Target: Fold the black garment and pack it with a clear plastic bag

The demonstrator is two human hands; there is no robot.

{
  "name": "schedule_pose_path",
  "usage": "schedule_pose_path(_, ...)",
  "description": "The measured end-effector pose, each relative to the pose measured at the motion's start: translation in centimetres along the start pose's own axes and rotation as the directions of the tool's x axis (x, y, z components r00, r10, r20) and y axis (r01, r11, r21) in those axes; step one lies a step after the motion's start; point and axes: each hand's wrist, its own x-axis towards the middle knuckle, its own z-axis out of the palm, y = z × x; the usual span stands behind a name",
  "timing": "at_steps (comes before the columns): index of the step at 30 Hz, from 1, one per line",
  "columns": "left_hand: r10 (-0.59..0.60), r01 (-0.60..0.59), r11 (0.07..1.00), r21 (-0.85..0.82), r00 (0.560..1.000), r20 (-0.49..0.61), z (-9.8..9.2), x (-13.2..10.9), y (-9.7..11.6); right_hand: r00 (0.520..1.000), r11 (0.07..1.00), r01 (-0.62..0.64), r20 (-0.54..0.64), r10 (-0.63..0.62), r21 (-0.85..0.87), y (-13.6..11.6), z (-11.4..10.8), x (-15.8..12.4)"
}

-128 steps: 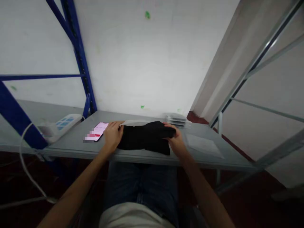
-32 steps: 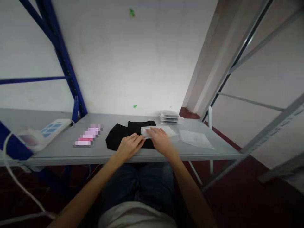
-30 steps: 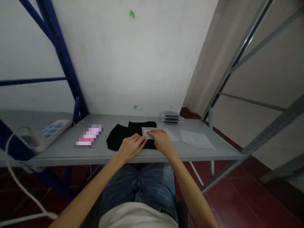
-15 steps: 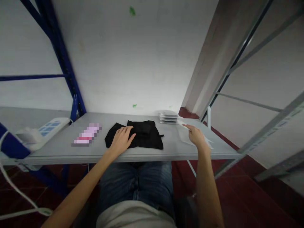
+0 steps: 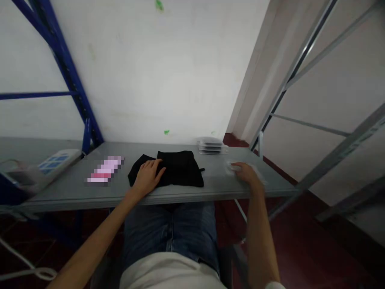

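A folded black cloth item (image 5: 180, 170) lies flat near the front edge of the grey tabletop, a small tab sticking out on its right side. My left hand (image 5: 148, 174) rests on its left part with the fingers spread. Over to the right, my right hand (image 5: 247, 174) has its thumb and fingers closed on a thin clear plastic bag (image 5: 231, 165). The bag lies low over the table, partly under the hand, and its outline is blurred.
A small stack of clear-wrapped flat packs (image 5: 212, 146) stands at the back by the wall. On the left are a pixelated pink item (image 5: 106, 169) and a white power strip (image 5: 61, 162). Blue rack posts (image 5: 70, 76) rise at the left, grey ones at the right.
The plastic under my right hand has shifted and looks more bunched. My left hand stays on the black cloth. The whole view has moved slightly.
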Motion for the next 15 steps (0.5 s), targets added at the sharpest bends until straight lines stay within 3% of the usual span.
schedule_pose_path(9,-0.002,0.002,1.000,-0.006,1.000,-0.021,0.1,0.0,0.2,0.969,0.998,0.030,0.242,-0.041,0.049,-0.4,-0.7,-0.5)
schedule_pose_path(15,-0.020,0.020,0.999,0.030,1.000,0.005,0.4,-0.2,0.2,0.954,0.993,0.070,0.286,-0.094,0.095,0.0,-1.9,-1.0)
